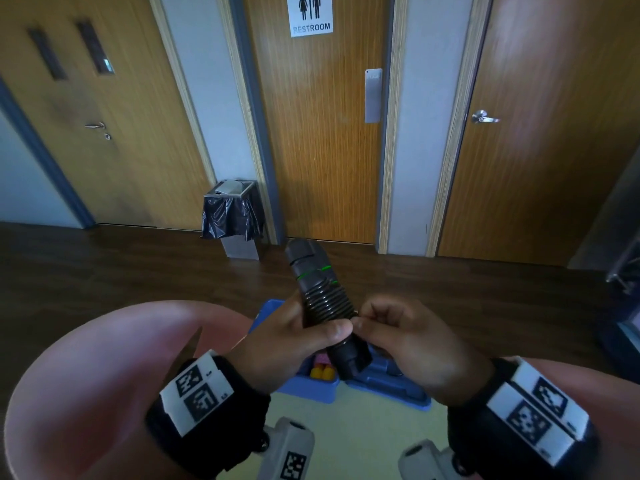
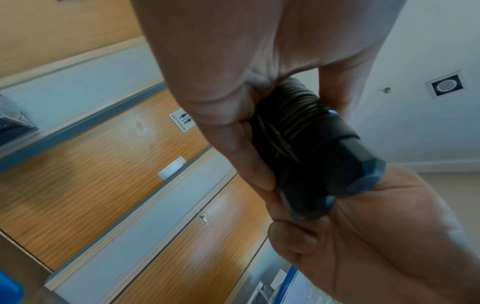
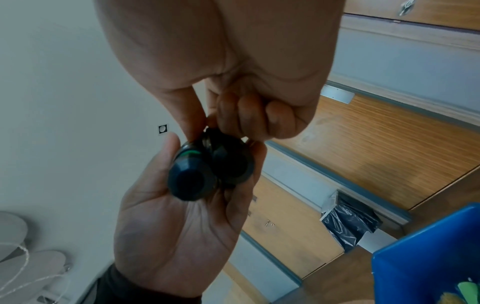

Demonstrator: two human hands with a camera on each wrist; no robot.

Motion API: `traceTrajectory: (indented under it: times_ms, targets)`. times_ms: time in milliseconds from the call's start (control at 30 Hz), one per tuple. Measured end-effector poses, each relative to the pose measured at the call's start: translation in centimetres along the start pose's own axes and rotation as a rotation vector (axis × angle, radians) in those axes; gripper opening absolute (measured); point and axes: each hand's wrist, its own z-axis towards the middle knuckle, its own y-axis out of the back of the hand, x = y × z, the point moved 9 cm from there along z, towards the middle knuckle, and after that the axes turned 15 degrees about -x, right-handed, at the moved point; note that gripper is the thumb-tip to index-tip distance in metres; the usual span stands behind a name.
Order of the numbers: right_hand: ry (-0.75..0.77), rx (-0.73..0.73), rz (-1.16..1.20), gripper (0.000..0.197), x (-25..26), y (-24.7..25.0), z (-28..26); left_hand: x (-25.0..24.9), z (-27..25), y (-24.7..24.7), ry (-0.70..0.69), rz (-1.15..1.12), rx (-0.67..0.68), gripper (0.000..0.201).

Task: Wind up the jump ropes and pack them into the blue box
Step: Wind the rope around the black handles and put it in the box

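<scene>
Two black jump rope handles [image 1: 320,292] with green rings are held side by side, and dark cord is wound in tight turns round their middle. My left hand [image 1: 322,332] grips the bundle from the left, thumb across the coils. My right hand [image 1: 362,318] pinches the cord's end against the bundle's right side. In the left wrist view my fingers wrap the handles [image 2: 311,148]. The right wrist view shows the handles' [image 3: 207,164] butt ends resting on the left palm. The blue box [image 1: 311,388] sits open right below my hands, its lid [image 1: 388,386] to its right.
Pink and yellow items [image 1: 322,370] lie inside the box, which stands on a pale yellow surface [image 1: 346,431]. Across a dark wooden floor, a bin with a black bag [image 1: 233,216] stands by the restroom door [image 1: 322,150].
</scene>
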Motion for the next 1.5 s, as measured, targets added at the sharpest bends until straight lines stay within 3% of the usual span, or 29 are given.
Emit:
traceTrajectory:
  times_ms: [167, 333, 467, 533, 633, 700, 900, 1133, 1233, 1500]
  targets:
    - [-0.029, 0.002, 0.024, 0.030, 0.6, -0.5, -0.2, -0.2, -0.3, 0.5, -0.011, 0.027, -0.012, 0.061]
    - [0.028, -0.046, -0.119, 0.029, 0.7, -1.0, 0.6, 0.4, 0.5, 1.4, 0.020, -0.025, -0.061, 0.066]
    - [0.100, -0.213, -0.308, 0.026, -1.2, -0.9, 1.1, 2.1, 1.9, 2.2, 0.038, -0.230, -0.241, 0.059]
    - [-0.110, -0.232, -0.149, 0.032, -4.0, -1.2, 1.3, 3.2, 2.3, 2.2, 0.055, -0.334, -0.298, 0.059]
    - [-0.559, -0.027, 0.423, 0.049, -7.4, -3.9, -0.2, 3.6, 2.1, 1.9, 0.046, -0.301, -0.288, 0.073]
    - [-0.629, 0.026, 0.629, 0.046, -6.7, -4.2, -0.6, 3.8, 2.3, 1.6, 0.077, -0.295, -0.250, 0.073]
    - [-0.462, -0.193, 0.752, 0.049, -6.2, -2.1, 1.1, 3.8, 3.3, 1.2, 0.034, -0.339, -0.342, 0.055]
    - [-0.449, -0.070, 0.788, 0.049, -4.4, -2.1, 0.5, 3.6, 3.2, 0.3, 0.009, -0.246, -0.310, 0.069]
    - [-0.398, -0.032, 0.802, 0.047, -3.4, -1.9, 0.6, 2.7, 3.1, -0.2, -0.049, -0.200, -0.249, 0.065]
    - [-0.255, -0.140, 0.761, 0.040, -2.1, -1.0, 0.3, 0.8, 2.6, -1.4, -0.210, -0.058, -0.177, 0.058]
